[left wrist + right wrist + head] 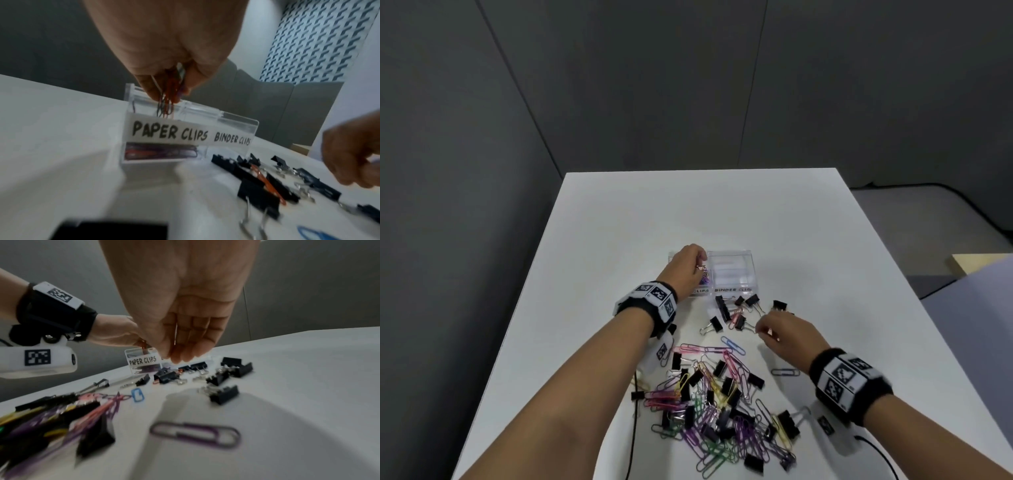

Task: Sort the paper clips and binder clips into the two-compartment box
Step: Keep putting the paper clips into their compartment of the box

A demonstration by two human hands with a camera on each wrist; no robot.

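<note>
**Left hand over the paper-clip side, right hand above the loose binder clips**

The left hand pinches a small bunch of paper clips, red and dark wires hanging from thumb and fingertips; blur prevents counting them. Directly under that pinch is the left compartment of the one clear box, whose front label reads "PAPER CLIPS". A few purple and red clips already lie flat on its floor below the grip, too smeared to count. To the right of the pinch, the second compartment carries the label "BINDER CLIPS"; its inside looks bare through the clear wall.

Right of the box front and below the left wrist, roughly seven black binder clips lie scattered on the white table, with one pink paper clip among them. Nearer the person sits a mixed heap of coloured paper clips and black binder clips, far too tangled to count.

The right hand hangs over the scattered binder clips with fingers pointing down and held together. A thin wire-like line shows beside the thumb, but I cannot tell whether anything is held. One purple paper clip lies alone beneath the right wrist.
</note>
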